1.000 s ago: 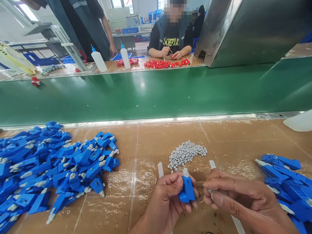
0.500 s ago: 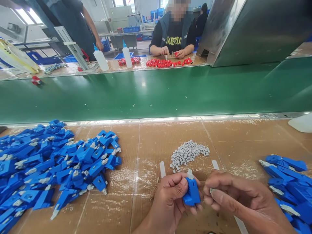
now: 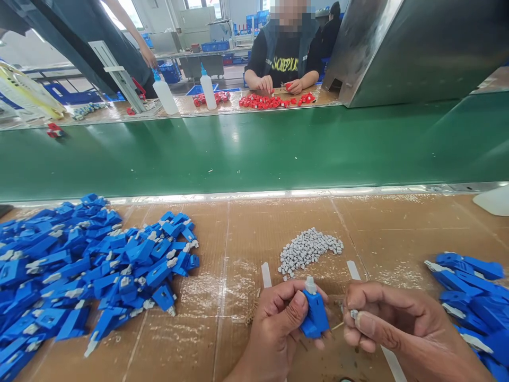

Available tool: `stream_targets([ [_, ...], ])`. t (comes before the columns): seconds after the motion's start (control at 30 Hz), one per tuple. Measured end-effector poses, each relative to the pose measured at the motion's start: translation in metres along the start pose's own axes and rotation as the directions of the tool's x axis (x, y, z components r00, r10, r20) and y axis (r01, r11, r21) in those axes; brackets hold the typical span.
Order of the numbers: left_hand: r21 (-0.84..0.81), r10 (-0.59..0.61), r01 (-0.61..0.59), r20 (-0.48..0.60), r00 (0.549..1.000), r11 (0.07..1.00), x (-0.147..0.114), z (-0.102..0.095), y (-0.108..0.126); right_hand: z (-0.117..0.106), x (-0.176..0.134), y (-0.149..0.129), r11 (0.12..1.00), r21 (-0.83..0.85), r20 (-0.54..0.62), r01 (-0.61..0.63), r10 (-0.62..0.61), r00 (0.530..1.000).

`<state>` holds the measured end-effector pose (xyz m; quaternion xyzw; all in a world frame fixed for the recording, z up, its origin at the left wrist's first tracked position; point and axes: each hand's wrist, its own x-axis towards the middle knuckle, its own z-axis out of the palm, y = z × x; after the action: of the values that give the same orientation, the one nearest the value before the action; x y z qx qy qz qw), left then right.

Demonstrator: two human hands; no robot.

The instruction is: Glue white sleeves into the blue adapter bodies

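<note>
On the surface [image 3: 254, 223]: block heap [image 3: 137, 252] left, second block heap [image 3: 477, 305] right — small-piece pile [image 3: 309, 248] between. Belt [image 3: 254, 151] runs behind — two bottles [image 3: 166, 98] beyond it, on the far surface [image 3: 185, 107].

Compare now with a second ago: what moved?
The red part slid left along the green belt. The standing co-worker's hand moved left and up. In the right hand, the grey piece now shows more clearly at the fingertips. Neither of the wearer's hands visibly let go of anything. Unchanged: left hand grips the blue part; grey pile untouched.
</note>
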<state>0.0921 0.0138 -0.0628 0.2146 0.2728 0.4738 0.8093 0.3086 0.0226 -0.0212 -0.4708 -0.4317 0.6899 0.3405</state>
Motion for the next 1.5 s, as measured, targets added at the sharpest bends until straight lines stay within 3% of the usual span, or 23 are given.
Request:
stream_targets([
  [0.33,0.069,0.082,-0.08,-0.036,0.996,0.994,-0.005,0.003,0.008,0.0,0.002,-0.015,0.996,0.032,-0.1,0.08,-0.077,0.992],
  [0.53,0.171,0.147,-0.144,-0.009,0.989,0.975,-0.004,0.01,0.008,0.022,-0.001,-0.023,0.987,-0.124,-0.046,0.101,-0.107,0.993],
  [0.67,0.247,0.192,-0.187,0.005,0.981,0.951,-0.005,0.01,0.008,0.039,-0.002,-0.027,0.988,-0.137,-0.133,0.065,-0.083,0.988],
  [1.2,0.22,0.123,-0.107,-0.058,0.991,0.97,-0.008,0.004,0.001,0.047,0.005,-0.026,0.992,-0.124,-0.145,0.009,-0.027,0.989],
  [1.5,0.225,0.155,-0.14,-0.053,0.986,0.964,-0.005,0.006,0.0,0.046,0.005,-0.023,0.983,-0.18,-0.155,0.029,-0.058,0.986],
])
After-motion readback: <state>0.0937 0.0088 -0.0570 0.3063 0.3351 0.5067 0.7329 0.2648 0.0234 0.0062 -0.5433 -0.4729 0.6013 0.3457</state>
